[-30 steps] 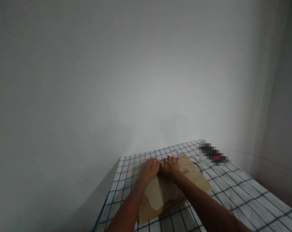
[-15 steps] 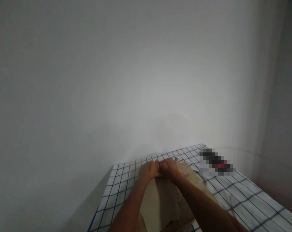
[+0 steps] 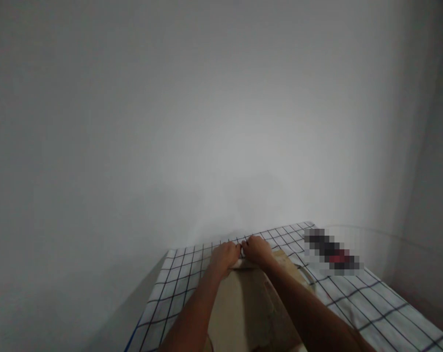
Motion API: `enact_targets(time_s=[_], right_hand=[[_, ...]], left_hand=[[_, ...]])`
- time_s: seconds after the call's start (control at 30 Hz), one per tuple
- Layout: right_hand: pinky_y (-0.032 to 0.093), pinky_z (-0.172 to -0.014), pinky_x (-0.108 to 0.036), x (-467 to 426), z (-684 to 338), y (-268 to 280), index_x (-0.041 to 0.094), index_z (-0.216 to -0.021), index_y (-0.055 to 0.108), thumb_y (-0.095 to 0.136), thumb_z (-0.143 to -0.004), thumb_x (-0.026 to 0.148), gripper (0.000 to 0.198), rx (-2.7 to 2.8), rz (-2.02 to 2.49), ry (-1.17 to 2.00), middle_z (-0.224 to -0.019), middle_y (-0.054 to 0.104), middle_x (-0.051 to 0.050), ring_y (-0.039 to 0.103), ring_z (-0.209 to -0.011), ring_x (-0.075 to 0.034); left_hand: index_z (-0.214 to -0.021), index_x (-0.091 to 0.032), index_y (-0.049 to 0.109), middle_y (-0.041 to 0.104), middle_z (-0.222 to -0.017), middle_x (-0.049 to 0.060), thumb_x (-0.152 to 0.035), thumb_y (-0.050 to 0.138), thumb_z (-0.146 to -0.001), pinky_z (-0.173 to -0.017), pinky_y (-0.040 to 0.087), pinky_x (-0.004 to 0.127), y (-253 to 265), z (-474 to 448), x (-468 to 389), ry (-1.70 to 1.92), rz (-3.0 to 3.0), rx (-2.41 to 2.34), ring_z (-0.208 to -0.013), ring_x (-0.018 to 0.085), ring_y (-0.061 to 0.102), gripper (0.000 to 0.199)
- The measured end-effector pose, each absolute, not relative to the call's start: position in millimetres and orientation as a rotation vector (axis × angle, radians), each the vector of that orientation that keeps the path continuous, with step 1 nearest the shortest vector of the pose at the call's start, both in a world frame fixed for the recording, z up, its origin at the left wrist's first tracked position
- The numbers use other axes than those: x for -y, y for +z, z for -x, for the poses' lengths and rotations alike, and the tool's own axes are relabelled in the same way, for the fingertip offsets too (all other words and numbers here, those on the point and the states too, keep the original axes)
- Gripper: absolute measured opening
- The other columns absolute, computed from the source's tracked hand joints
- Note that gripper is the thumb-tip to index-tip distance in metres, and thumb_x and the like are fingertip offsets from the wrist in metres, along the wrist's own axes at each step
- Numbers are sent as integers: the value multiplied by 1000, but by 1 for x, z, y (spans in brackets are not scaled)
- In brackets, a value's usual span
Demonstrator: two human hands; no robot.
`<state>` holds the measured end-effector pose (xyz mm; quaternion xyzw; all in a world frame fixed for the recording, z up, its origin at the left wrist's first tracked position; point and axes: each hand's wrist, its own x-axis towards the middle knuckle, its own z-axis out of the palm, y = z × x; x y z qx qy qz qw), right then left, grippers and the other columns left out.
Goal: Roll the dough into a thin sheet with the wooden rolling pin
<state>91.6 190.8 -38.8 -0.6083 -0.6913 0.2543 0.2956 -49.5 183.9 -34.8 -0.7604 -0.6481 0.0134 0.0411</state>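
A thin beige sheet [image 3: 227,308], its material unclear, stretches away from me between my forearms. It lies over a browner, flat piece [image 3: 285,259] that shows along the right side. At the far end of the sheet, my left hand [image 3: 226,253] is closed with its fingers curled over the edge. My right hand [image 3: 257,248] is closed beside it, and the two thumbs nearly meet. A pale strip of the edge shows just below the hands. The fingertips are mostly hidden from view.
Underneath is a table with a white cloth checked in dark lines [image 3: 173,278]. A blurred-out dark and red object [image 3: 333,252] lies at the right edge, with a thin cord [image 3: 375,229] near it. A plain wall [image 3: 207,122] rises behind the table.
Both hands stay closed at the sheet's far end; the right one sits slightly higher. More of the sheet's near part is cut off by the frame's lower edge. The view has shifted slightly.
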Motion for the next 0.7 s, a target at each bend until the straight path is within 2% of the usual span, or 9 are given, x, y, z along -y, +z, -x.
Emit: enact_targets(time_s=[0.07, 0.13, 0.2, 0.27, 0.37, 0.43, 0.53, 0.6, 0.7], right_hand=[[40, -100, -45, -188, -102, -30, 15, -108, 70, 23, -101, 59, 64, 1800, 1424, 820, -115, 69, -15, 60, -113, -26], [44, -95, -42, -182, -118, -21, 20, -127, 62, -6, -98, 59, 84, 1763, 1203, 942, -123, 68, -13, 61, -114, -24], [46, -92, -42, -175, -133, -15, 28, -149, 38, -23, -92, 56, 88, 1724, 1015, 1001, -139, 58, -9, 57, -122, -23], [46, -93, -43, -168, -143, -14, 28, -155, 20, -29, -88, 54, 87, 1695, 905, 1012, -148, 48, -9, 52, -128, -22], [46, -94, -43, -166, -146, -15, 22, -157, 14, -32, -87, 50, 89, 1687, 876, 990, -151, 43, -11, 49, -132, -22], [46, -93, -41, -171, -143, -15, 19, -156, 19, -33, -87, 47, 90, 1704, 941, 954, -150, 45, -13, 51, -130, -21], [46, -92, -39, -177, -138, -17, 16, -142, 46, -15, -96, 50, 83, 1773, 1139, 848, -135, 58, -18, 59, -119, -24], [43, -94, -39, -175, -136, -21, 16, -122, 62, 11, -101, 49, 65, 1845, 1291, 725, -121, 65, -19, 61, -113, -26], [40, -96, -39, -159, -137, -31, 17, -103, 67, 36, -98, 36, 37, 1958, 1470, 501, -115, 66, -18, 59, -113, -27]], left_hand=[[-112, -15, 63, 66, -109, 8, -41, 52, -98, -88, 52, 43, -36, 51, -176, -5, 2333, 1956, -99, 21, 64, 31], [-113, -18, 63, 67, -109, 10, -35, 43, -101, -90, 50, 43, -37, 51, -166, -71, 2347, 1907, -104, 24, 64, 29], [-113, -22, 64, 68, -110, 12, -29, 37, -101, -92, 48, 43, -37, 52, -156, -143, 2364, 1857, -109, 27, 62, 31], [-111, -23, 65, 68, -109, 13, -27, 35, -100, -92, 47, 43, -37, 53, -148, -203, 2378, 1831, -109, 28, 62, 32], [-108, -23, 65, 70, -108, 13, -30, 34, -100, -91, 47, 41, -37, 54, -142, -278, 2380, 1843, -105, 27, 65, 33], [-110, -23, 64, 72, -106, 11, -32, 31, -101, -89, 47, 39, -37, 54, -140, -329, 2366, 1881, -102, 26, 67, 35], [-109, -25, 63, 74, -100, 7, -36, 30, -100, -83, 48, 35, -36, 55, -143, -394, 2342, 1974, -96, 24, 69, 36], [-103, -26, 66, 75, -99, 5, -38, 35, -98, -77, 48, 33, -37, 57, -148, -428, 2315, 2062, -94, 24, 70, 34], [-98, -26, 68, 75, -99, 5, -40, 41, -93, -71, 48, 31, -39, 59, -155, -481, 2248, 2188, -92, 24, 70, 31]])
